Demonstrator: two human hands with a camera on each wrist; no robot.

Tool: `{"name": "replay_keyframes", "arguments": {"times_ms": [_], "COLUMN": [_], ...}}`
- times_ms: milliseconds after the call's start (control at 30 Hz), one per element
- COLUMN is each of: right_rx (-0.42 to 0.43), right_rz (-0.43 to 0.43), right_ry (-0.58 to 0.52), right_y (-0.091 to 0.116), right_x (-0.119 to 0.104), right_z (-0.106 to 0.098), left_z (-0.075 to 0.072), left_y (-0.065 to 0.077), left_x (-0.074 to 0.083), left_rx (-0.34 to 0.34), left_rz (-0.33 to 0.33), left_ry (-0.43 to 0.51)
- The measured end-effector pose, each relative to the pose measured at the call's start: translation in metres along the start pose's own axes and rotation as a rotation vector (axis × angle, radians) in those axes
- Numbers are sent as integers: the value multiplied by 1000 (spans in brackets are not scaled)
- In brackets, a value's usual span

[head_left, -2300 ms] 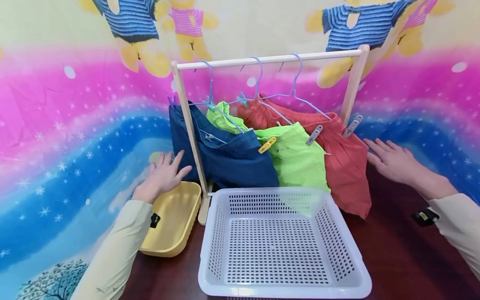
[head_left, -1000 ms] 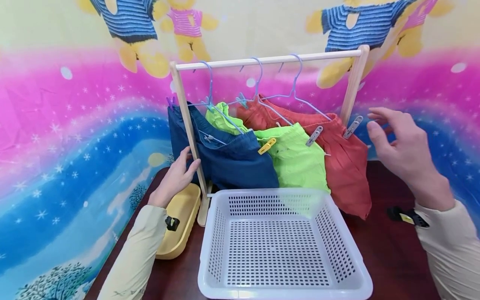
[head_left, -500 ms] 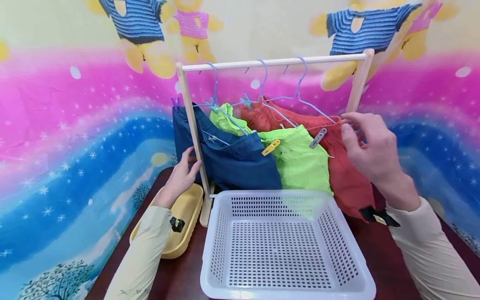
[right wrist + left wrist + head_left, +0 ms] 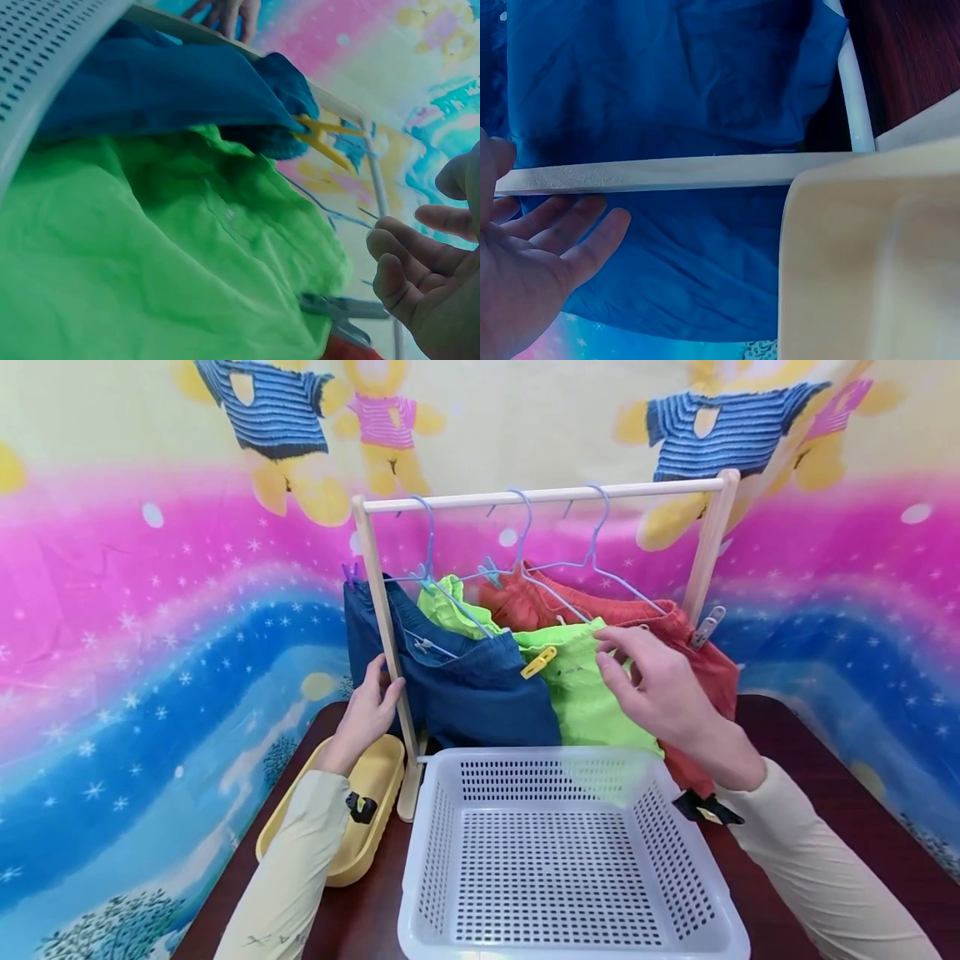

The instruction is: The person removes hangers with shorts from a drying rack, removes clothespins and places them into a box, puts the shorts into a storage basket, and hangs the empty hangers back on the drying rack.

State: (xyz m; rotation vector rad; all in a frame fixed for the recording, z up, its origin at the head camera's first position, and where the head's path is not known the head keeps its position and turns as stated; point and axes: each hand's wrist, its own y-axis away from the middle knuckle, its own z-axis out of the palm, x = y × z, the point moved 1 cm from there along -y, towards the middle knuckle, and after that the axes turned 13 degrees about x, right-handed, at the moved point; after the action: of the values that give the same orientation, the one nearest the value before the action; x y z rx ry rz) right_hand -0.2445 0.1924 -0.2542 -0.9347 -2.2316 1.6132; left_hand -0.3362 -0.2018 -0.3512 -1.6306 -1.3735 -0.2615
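Note:
My left hand is at the left post of a wooden clothes rack, thumb on one side and fingers on the other. In the left wrist view those fingers lie along the post's edge. My right hand holds nothing and hovers in front of green shorts, fingers loosely bent. The right wrist view shows it just off a grey clothespin on their waistband, which it hides in the head view. Blue shorts with a yellow clothespin and red shorts with another grey clothespin also hang.
Light blue hangers hang from the rack's bar. A white perforated basket stands in front of the clothes. Under my left forearm is a yellow tray on the dark table. A printed cloth backdrop stands behind.
My right hand has risen from the right side of the red shorts, then moved left past their grey clothespin to the green shorts. My left hand has moved right to the post and stayed there.

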Motion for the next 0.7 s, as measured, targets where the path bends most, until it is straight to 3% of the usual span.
{"name": "replay_keyframes", "arguments": {"times_ms": [433,700], "right_rx": [-151,-251], "right_rz": [109,177], "right_ry": [-46,-21], "right_y": [7,6], "right_x": [2,-3], "right_z": [31,51], "left_z": [7,6], "left_y": [-2,-1], "left_x": [0,1], "left_rx": [22,28], "left_rz": [-28,-33], "left_ry": [46,28]}}
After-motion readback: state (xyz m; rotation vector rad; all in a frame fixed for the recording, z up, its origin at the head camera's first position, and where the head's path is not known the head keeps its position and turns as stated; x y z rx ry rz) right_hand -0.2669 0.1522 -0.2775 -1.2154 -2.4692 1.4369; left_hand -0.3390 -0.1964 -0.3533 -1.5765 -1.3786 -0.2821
